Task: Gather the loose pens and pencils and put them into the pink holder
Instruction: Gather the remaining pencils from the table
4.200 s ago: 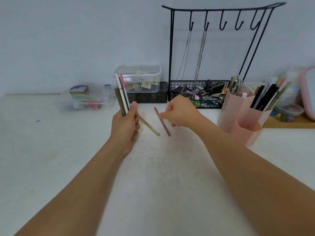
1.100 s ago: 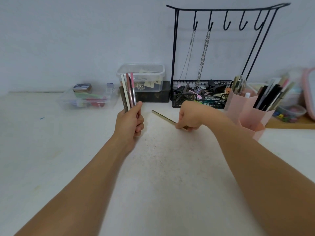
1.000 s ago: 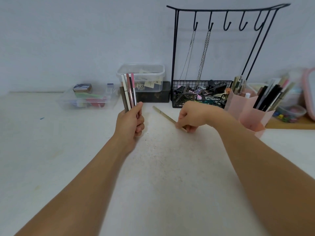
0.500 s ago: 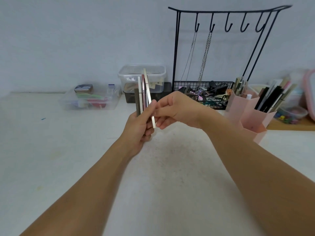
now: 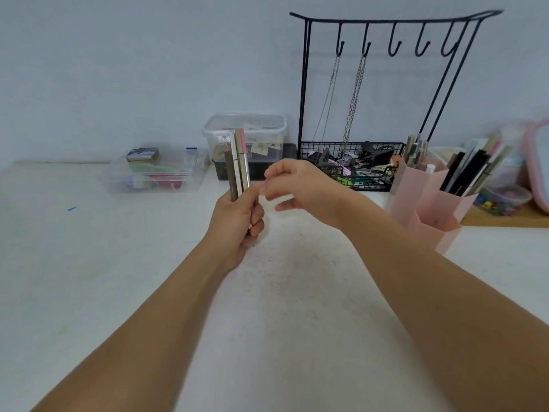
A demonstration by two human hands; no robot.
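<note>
Gold pencil now off the white worktop [image 5: 89, 263], joined into upright bundle of slim pens and pencils [image 5: 237, 162] gripped by left hand [image 5: 237, 221]; right hand [image 5: 297, 185] beside it, fingers loosely curled, empty. Pink hexagonal plastic holder [image 5: 427, 209] stands well right.

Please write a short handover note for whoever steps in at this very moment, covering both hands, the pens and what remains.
Left hand: grips the bundle of pens and pencils, held upright above the table.
Right hand: beside the bundle, fingers loosely curled, holding nothing visible.
Pink holder: at the right on the table, already holding other pens.
Done: no loose pens visible on the table; they are gathered in the left hand.
Left: carry the bundle right and drop it into the pink holder.
</note>
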